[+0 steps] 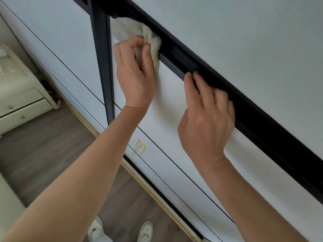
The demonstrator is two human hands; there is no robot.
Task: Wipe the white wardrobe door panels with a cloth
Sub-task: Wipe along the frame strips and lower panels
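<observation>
While left hand (134,74) grips it, cloth (129,30) bunches above.

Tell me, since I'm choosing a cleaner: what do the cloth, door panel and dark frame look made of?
Cloth: fluffy cream microfibre or terry, going by its nap. Door panel: smooth white laminate or painted board, faint sheen. Dark frame: probably matte black coated metal, given its crisp ridges.
</observation>
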